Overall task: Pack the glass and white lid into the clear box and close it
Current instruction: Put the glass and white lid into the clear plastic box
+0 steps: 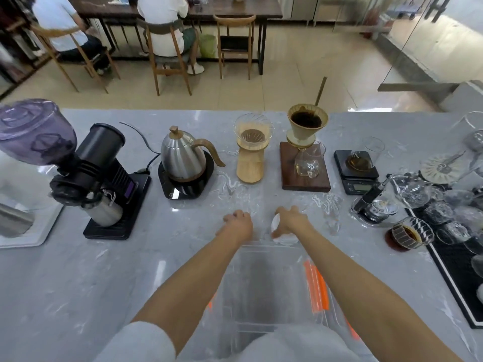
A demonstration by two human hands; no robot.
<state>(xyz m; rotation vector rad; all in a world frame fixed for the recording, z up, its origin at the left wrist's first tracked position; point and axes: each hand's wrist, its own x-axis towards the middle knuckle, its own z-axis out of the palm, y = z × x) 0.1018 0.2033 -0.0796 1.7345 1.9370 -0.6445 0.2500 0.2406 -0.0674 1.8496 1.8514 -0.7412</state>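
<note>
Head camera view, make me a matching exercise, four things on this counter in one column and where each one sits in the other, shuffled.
Things
1. kettle
2. clear box
3. white lid
4. coffee grinder

Places
A. in the right hand's grip, beyond the box
B. far left of the counter
C. on a black base, left of the wooden dripper stand
D. nearest the camera, between the forearms

Pairs: 1-C, 2-D, 3-A, 4-B

I am seeing the clear box (264,283) sitting at the surface's (65,283) near edge; the kettle (183,159) is standing toward the far edge, the grinder (86,173) left of it, the scale (356,169) far right.
</note>
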